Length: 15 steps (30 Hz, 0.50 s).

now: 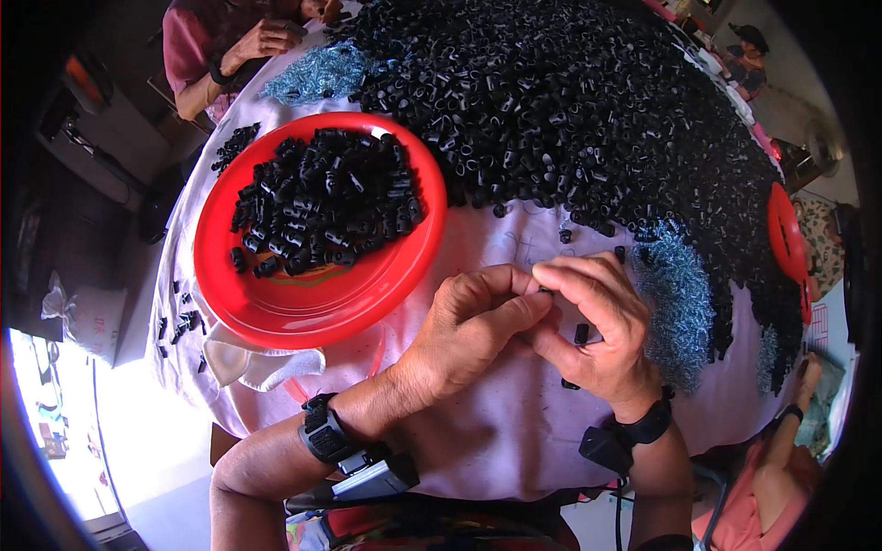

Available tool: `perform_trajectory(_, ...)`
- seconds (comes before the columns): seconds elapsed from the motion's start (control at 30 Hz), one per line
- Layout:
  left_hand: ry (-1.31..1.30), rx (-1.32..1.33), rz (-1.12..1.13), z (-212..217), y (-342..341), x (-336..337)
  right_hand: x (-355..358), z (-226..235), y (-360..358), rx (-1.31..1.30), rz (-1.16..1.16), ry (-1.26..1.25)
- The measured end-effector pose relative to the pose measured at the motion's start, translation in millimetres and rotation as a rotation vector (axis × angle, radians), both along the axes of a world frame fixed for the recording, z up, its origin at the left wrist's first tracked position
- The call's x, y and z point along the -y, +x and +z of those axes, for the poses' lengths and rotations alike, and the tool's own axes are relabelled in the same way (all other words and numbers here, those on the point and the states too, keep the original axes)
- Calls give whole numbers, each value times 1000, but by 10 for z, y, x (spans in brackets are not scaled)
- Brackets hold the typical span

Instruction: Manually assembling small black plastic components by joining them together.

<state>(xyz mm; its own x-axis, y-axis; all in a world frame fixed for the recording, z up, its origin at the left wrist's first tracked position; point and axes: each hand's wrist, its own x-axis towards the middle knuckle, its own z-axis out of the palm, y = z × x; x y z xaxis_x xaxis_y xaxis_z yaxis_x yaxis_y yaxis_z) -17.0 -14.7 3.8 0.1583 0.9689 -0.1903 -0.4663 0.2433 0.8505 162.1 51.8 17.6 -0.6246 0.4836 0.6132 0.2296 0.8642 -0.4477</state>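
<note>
My left hand (469, 326) and my right hand (602, 321) meet above the cloth, fingertips together. Both are closed in a pinch around a small black plastic piece (545, 290), mostly hidden by the fingers. Under and beside my right hand lie a loose black piece (582, 333) and another partly covered one. To the left of my hands, a red plate (312, 321) holds a pile of black cord locks (317, 207). A heap of tiny bluish metal springs (678, 303) lies just right of my right hand.
A big mound of black plastic parts (570, 101) covers the far side of the cloth-covered table (459, 450). More springs (317, 73) lie at the far left. A folded white cloth (262, 363) sits below the plate. Other people's hands (266, 39) work at the table's edges.
</note>
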Motion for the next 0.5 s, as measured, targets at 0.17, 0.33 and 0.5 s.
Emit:
perform_trajectory(0.17, -18, 8, -28, 68, -5, 15, -24, 18, 0, 53, 4, 21)
perform_trajectory(0.33, -27, -30, -87, 105, -46, 21, -26, 6, 38, 51, 7, 12)
perform_trajectory(0.5, -90, 67, -232, 8, -106, 42, -63, 43, 66, 58, -1, 51)
